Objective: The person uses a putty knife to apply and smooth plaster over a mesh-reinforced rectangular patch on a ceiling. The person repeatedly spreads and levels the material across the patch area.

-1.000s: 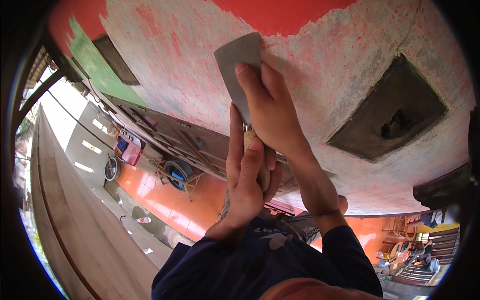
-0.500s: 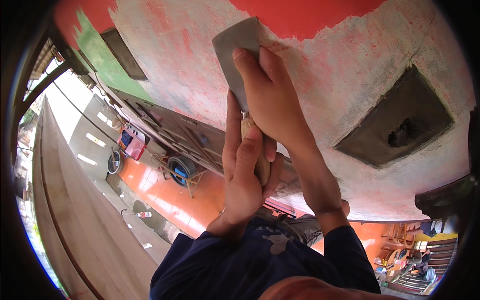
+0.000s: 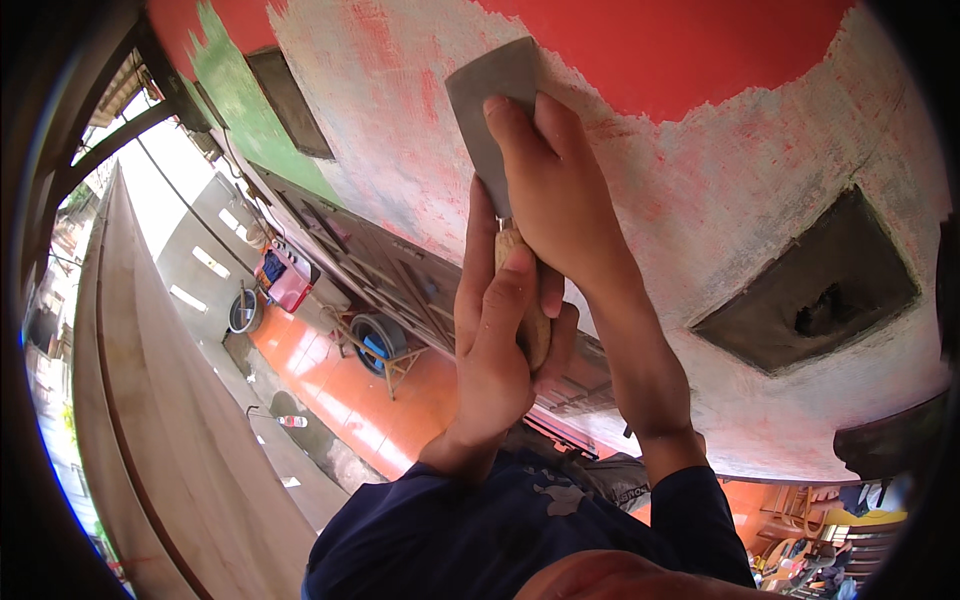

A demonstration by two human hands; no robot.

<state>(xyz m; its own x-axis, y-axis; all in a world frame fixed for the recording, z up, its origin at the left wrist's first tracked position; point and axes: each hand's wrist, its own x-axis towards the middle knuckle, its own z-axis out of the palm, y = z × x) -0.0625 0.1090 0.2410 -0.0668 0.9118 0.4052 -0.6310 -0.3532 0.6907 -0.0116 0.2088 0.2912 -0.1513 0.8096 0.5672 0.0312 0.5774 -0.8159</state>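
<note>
A paint scraper (image 3: 487,125) with a wide grey metal blade and a wooden handle is held up against a wall (image 3: 400,120). Its blade edge meets the wall just beside a patch of red paint (image 3: 660,55); around it the surface is scraped to whitish grey with pink traces. My left hand (image 3: 500,320) is wrapped round the wooden handle, thumb along it. Higher up, my right hand (image 3: 560,190) grips the scraper where blade and handle join, fingers lying on the blade. Part of the handle is hidden by my fingers.
Right of my hands, a dark diamond-shaped recess (image 3: 815,290) with a hole interrupts the wall. Green paint (image 3: 250,100) shows at the left. Below are an orange tiled floor (image 3: 400,420), a dark tub (image 3: 378,345), a pink container (image 3: 290,290) and a long beige surface (image 3: 170,400).
The view has shifted slightly, so the wall and recess appear lower and further right. Both hands keep their hold on the scraper, its blade still beside the red paint.
</note>
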